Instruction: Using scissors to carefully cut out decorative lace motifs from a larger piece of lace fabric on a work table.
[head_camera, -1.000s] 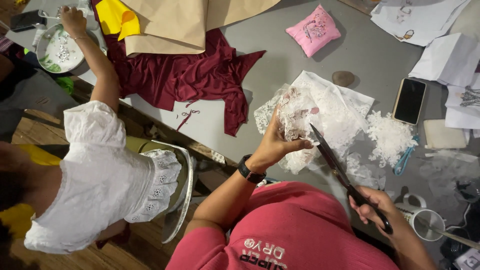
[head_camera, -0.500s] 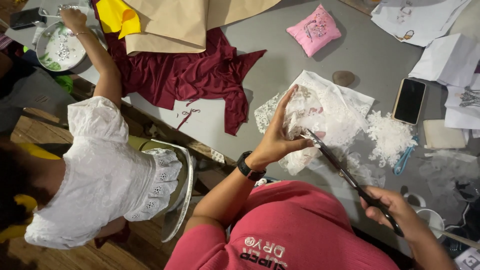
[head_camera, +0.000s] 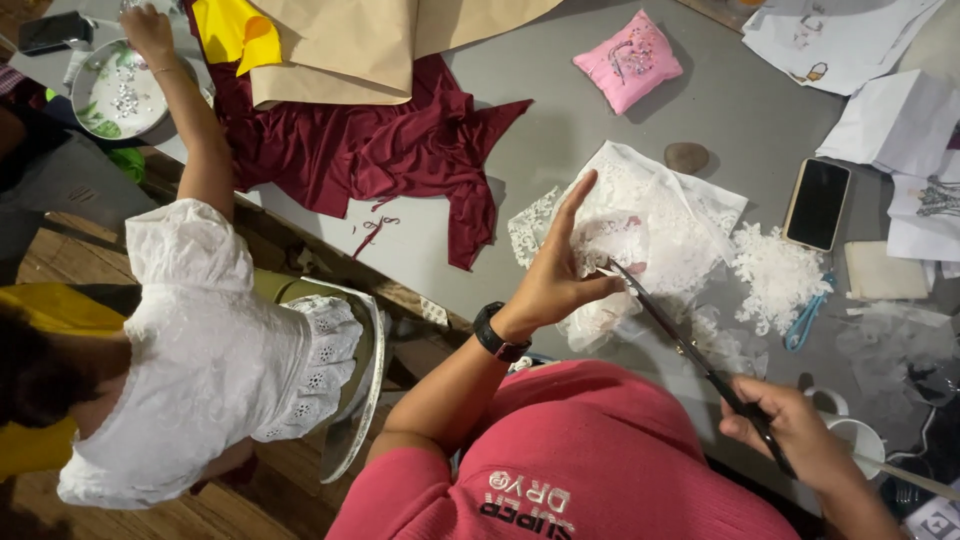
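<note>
White lace (head_camera: 650, 225) pinched, left hand (head_camera: 555, 280) | right hand (head_camera: 790, 425) grips scissors (head_camera: 690, 355)

left arm: bent at the elbow, forearm reaching forward, watch on the wrist
left hand (head_camera: 556, 282): thumb and fingers pinched together, index finger raised
right hand (head_camera: 790, 430): low at the right, fingers curled closed around handles

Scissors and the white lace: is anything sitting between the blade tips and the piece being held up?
Nothing visible does. The scissors, gripped in the right hand, have their tips right at the white lace pinched by the left hand; only that hand's thumb lies close beside the tips.
</note>
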